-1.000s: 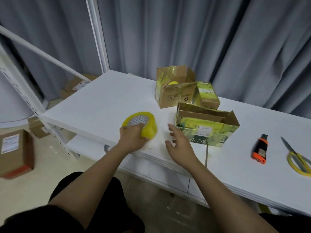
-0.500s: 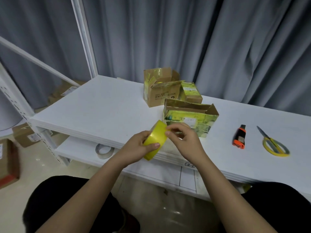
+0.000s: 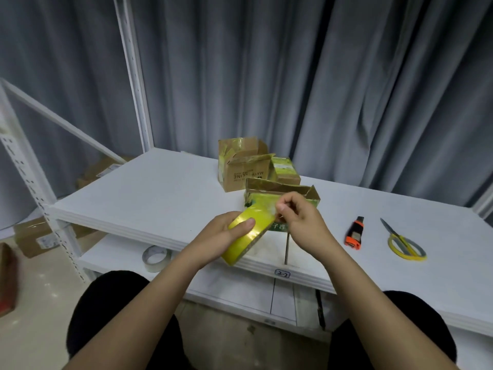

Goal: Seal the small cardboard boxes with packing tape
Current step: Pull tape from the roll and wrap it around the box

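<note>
A packing or storage room: white slotted shelving (image 3: 34, 188), labelled cardboard boxes (image 3: 34, 237) on the floor, grey curtains (image 3: 320, 76), a cutter (image 3: 354, 232) and scissors (image 3: 402, 243) beside opened boxes (image 3: 245, 166)

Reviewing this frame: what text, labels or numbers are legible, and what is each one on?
"2-2": handwritten tag on the shelf's front edge.
"MAYB...LINE", upside down, middle letters unclear: side of the brown box at the back.
"子言", partly covered by the right hand: green front of the open box.
Label on the small taped box: too blurred to read.
Labels on the floor boxes: too small to read.
</note>
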